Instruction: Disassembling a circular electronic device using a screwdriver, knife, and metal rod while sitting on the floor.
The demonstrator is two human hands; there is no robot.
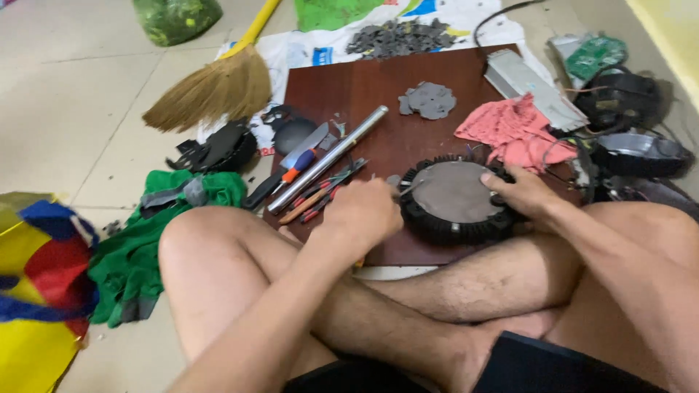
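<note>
Dark brown board (364, 94) on the tiled floor (73, 87), and at its near edge sits a round black ribbed disc (451, 200) with a grey metal face. Right hand (520, 191) clamps the disc's right rim, fingers over the top. Left hand (364, 212) is clenched around a thin tool, its tip touching the disc's left edge; the tool itself is mostly hidden. Just left of that hand lie a silver metal tube (328, 159), pliers (320, 196) and a knife (287, 169). Behind the disc rests a pink rag (510, 127). A green cloth (138, 255) lies beside the left knee, a broom (218, 84) farther back.
</note>
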